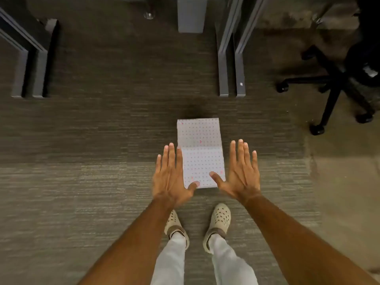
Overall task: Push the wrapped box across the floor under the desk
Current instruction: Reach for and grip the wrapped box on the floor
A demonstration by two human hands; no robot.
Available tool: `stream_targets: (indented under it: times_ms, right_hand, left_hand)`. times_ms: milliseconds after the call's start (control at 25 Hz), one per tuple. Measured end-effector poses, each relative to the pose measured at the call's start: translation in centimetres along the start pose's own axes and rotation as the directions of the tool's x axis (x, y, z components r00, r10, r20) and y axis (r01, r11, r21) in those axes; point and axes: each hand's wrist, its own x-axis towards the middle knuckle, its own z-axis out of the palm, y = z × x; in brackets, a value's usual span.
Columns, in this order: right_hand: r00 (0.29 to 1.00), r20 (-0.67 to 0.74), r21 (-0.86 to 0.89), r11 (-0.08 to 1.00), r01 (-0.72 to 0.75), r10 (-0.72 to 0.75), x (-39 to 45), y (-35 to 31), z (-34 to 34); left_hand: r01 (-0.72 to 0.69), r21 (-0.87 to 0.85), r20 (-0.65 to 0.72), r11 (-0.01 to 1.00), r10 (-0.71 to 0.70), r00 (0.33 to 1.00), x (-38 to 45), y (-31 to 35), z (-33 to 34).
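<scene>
The wrapped box point(200, 153) lies on the carpet point(102, 140) ahead of the person's shoes point(219, 219), between the left hand point(171, 177) and right hand point(240, 173). Desk legs point(231, 58) stand beyond it, an office chair point(337, 83) to their right.

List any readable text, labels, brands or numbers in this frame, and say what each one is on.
None can be read.
Wrapped box: only a pattern of small dots and red marks, no lettering.
Desk leg: a small white sticker, too small to read.
Office chair: a pale patch, blurred.

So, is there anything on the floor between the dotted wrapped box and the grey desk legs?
No. In the head view, only bare carpet separates the white dotted wrapped box from the grey desk legs.
</scene>
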Motion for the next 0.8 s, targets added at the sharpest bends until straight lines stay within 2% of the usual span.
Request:
stream_targets:
  times_ms: [360,520,640,800]
  right_hand:
    - [0.992,0.124,0.04,0.999,0.0,-0.005,9.9,3.4,17.7]
    - [0.979,0.183,0.195,0.973,-0.121,0.084,13.9,4.3,24.1]
    - [0.96,0.203,0.384,0.887,-0.258,0.191,16.6,4.9,28.1]
    - [0.911,0.257,0.572,0.709,-0.413,0.323,19.8,5.8,31.8]
  left_hand:
    - [0.137,-0.05,0.097,0.989,-0.132,0.987,9.3,0.2,16.5]
    - [0.299,-0.252,0.23,0.92,-0.243,0.942,14.2,0.3,22.3]
    - [0.453,-0.439,0.267,0.776,-0.368,0.891,17.3,-0.2,26.2]
    - [0.51,-0.525,0.277,0.682,-0.43,0.859,21.0,-2.0,29.4]
